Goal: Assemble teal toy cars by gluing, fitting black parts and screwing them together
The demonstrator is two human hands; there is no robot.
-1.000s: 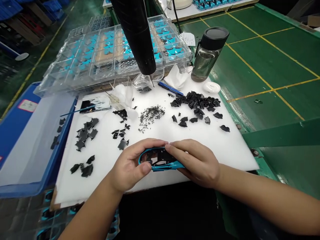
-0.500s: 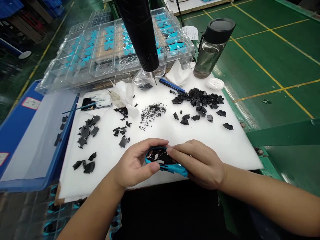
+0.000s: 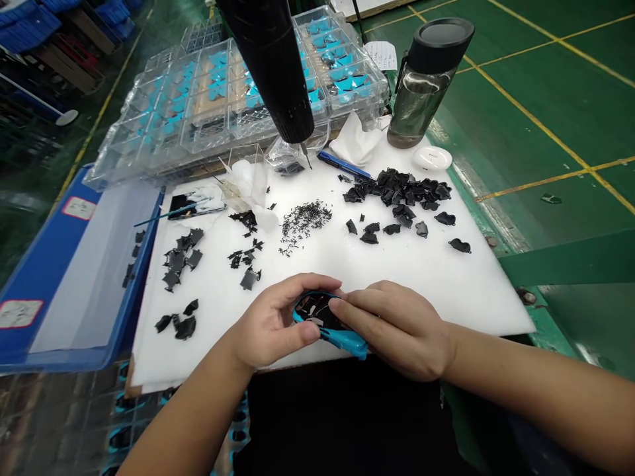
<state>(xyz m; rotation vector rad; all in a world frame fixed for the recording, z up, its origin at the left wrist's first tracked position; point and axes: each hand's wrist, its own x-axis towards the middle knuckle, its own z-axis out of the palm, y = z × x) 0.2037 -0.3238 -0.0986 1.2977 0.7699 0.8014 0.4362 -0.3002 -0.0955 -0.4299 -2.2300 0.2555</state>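
Holds a blue-and-black shell (image 3: 341, 337) in left hand (image 3: 270, 327) and right hand (image 3: 397, 327), with narrow grip around it, above the near edge of the tabletop (image 3: 476, 297). Has tiny black pieces (image 3: 307, 218) scattered farther beyond.

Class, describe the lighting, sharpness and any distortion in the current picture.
Head view: the white mat is brightly lit, far brighter than the green floor; head view: the left hand and right hand look fairly sharp; head view: the blue bins look soft and dim; head view: the bottle leans, likely from wide-angle distortion.
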